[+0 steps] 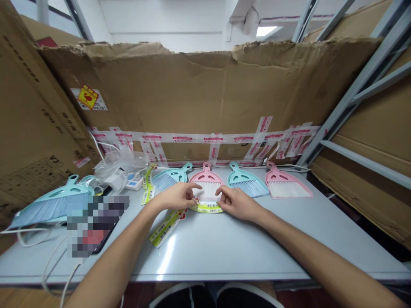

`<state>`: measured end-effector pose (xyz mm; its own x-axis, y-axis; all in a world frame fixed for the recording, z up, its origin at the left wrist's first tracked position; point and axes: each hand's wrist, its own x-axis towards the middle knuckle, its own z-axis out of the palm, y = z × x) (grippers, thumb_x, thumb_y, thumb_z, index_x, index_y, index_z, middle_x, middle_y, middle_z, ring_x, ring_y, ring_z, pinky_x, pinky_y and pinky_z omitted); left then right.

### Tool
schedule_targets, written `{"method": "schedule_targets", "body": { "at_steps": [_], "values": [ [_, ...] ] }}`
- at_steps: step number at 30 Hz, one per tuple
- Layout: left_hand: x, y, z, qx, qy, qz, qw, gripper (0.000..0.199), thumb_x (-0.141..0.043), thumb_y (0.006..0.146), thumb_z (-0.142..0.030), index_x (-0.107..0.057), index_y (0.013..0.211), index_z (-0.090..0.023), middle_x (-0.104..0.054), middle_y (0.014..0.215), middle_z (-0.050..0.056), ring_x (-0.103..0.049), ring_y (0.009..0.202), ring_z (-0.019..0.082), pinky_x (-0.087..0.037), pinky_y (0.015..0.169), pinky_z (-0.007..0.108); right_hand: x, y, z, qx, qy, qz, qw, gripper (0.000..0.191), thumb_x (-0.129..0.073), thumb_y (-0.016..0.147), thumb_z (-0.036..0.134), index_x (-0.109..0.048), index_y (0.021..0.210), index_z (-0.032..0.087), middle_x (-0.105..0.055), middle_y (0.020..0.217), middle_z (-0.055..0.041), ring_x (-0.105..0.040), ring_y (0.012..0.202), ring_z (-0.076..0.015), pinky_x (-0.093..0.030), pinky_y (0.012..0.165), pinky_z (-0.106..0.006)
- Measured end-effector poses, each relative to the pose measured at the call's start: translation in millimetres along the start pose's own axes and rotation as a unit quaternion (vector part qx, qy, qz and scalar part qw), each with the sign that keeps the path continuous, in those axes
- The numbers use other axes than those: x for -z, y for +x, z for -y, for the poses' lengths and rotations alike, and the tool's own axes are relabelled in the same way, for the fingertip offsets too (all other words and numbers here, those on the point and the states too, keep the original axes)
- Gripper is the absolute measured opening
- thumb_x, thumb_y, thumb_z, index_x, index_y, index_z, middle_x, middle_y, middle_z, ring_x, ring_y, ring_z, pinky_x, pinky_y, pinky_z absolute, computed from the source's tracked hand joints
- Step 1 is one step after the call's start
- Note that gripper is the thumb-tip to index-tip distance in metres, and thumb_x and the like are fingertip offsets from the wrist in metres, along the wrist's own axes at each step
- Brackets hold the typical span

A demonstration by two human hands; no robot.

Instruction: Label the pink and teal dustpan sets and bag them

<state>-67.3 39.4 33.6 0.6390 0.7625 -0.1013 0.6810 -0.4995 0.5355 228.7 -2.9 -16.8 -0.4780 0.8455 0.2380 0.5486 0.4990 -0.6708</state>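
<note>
The left hand point(175, 196) and the right hand point(239, 204) meet near the far edge of the bench point(244, 252), above a pink plastic hand brush point(205, 172) with dense white bristles and a hooked, pierced handle. Both hands curve inward, their fingers point(193, 200) partly closed at a white-and-lime barcode label point(207, 208) across the brush's lower end; whether they actually grip it cannot be told.

Along the far edge stand a teal brush point(171, 174), a second teal brush point(247, 182), and a pink brush point(285, 185). A larger teal brush point(51, 209) lies near the left edge, beside a pixelated patch point(93, 224). Lime-and-white label strips point(165, 229) lie by the left hand, their small print unreadable.

The pale grey bench has a glossy finish. Behind it rises a torn corrugated cardboard sheet point(192, 94) crossed by red-printed white packing tape point(205, 137). Grey metal shelving point(362, 102) stands at the right.
</note>
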Motion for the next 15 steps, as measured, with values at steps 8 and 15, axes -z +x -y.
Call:
{"method": "schedule_targets", "body": {
  "at_steps": [8, 15],
  "values": [
    [10.2, 6, 2, -0.004, -0.083, -0.13, 0.988, 0.037, -0.069, 0.096, -0.049, -0.085, 0.117, -0.023, -0.082, 0.092, 0.003, -0.07, 0.078, 0.021, -0.048, 0.071, 0.029, 1, 16, -10, -0.014, 0.033, -0.167, 0.985, 0.014, -0.069, 0.099, 0.034, -0.068, 0.108, 0.023, -0.077, 0.085, -0.0013, -0.068, 0.069, -0.0174, -0.05, 0.068, -0.029],
    [-15.9, 26, 18, 0.023, 0.091, -0.183, 0.979, 0.024, -0.065, 0.097, -0.036, -0.085, 0.102, -0.024, -0.083, 0.095, 0.005, -0.071, 0.081, 0.022, -0.045, 0.071, 0.031, -6, 26, -15, -0.056, -0.226, -0.135, 0.963, 0.016, -0.062, 0.105, 0.024, -0.073, 0.117, 0.024, -0.083, 0.097, -0.0045, -0.075, 0.086, -0.0232, -0.046, 0.075, -0.031]
  ]
}}
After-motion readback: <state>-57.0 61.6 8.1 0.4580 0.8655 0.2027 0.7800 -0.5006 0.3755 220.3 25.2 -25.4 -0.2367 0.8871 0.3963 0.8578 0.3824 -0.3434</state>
